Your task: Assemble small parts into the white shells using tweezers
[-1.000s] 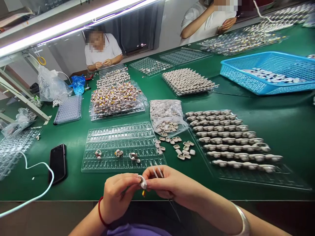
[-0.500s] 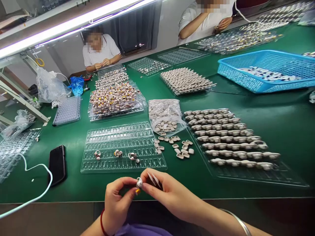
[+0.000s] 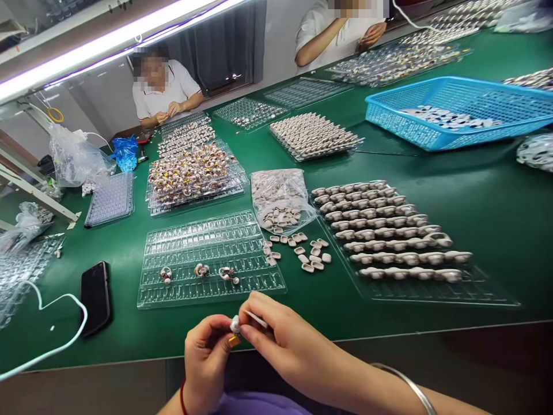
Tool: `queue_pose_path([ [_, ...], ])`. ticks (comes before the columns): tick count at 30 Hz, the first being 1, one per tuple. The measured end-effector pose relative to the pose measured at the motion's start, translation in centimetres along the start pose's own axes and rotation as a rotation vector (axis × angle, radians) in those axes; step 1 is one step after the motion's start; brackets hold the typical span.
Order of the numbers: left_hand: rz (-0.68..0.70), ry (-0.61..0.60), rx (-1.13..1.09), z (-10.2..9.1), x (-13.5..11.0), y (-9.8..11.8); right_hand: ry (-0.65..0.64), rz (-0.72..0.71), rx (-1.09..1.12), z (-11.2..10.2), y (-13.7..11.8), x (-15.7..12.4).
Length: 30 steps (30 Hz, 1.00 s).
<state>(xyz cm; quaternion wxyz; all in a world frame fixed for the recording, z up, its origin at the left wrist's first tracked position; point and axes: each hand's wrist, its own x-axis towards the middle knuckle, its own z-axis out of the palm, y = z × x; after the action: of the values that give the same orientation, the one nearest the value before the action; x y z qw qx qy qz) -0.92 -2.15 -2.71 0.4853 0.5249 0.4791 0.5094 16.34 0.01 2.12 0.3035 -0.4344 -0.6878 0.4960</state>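
In front of my body, at the table's near edge, both hands meet around a small white earbud-like part (image 3: 235, 324) with an orange-yellow tab (image 3: 234, 340) below it. My left hand (image 3: 204, 358) pinches the part between thumb and fingers. My right hand (image 3: 280, 340) closes on its other side, thumb and fingertips touching it. Between the fingers of my right hand lie pale, slim tweezers (image 3: 257, 319), mostly hidden by the fingers. Just beyond is a clear slotted tray (image 3: 203, 248) bearing three similar small assemblies (image 3: 201, 270).
Loose beige shells (image 3: 315, 256) lie beside a plastic bag (image 3: 279, 190) of them. To the right stands a tray of grey-beige pieces in rows (image 3: 389, 242). A phone (image 3: 95, 300) and white cable (image 3: 64, 346) lie left. Farther back are a blue basket (image 3: 449, 135) and two seated people.
The view has shifted slightly, so the table things sit a little farther left. My hands still hold the white part together; the tweezers' two prongs now show as one pale strip.
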Motion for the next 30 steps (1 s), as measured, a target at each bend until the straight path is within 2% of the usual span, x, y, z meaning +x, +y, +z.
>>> queue_pose_path([
  [6, 0.027, 0.006, 0.033, -0.1, 0.1, 0.0, 0.001, -0.053, -0.141, 0.2, 0.1, -0.3],
  [11, 0.062, 0.022, 0.111, -0.2, 0.0, 0.2, 0.031, -0.069, -0.097, 0.3, 0.3, -0.2],
  [20, 0.278, -0.016, 0.319, -0.3, 0.5, 0.8, 0.115, -0.044, -0.020, 0.7, 1.1, 0.2],
  [25, 0.311, -0.129, 0.348, -0.5, 0.9, 1.4, 0.128, 0.045, 0.131, 0.9, 1.5, 0.3],
  [28, 0.334, -0.200, 0.336, -0.4, 1.1, 1.9, 0.135, -0.020, 0.169, 0.6, 1.5, 0.3],
  [30, 0.294, -0.210, 0.316, -0.3, 1.3, 2.2, 0.130, -0.084, 0.153, 0.4, 1.4, 0.1],
])
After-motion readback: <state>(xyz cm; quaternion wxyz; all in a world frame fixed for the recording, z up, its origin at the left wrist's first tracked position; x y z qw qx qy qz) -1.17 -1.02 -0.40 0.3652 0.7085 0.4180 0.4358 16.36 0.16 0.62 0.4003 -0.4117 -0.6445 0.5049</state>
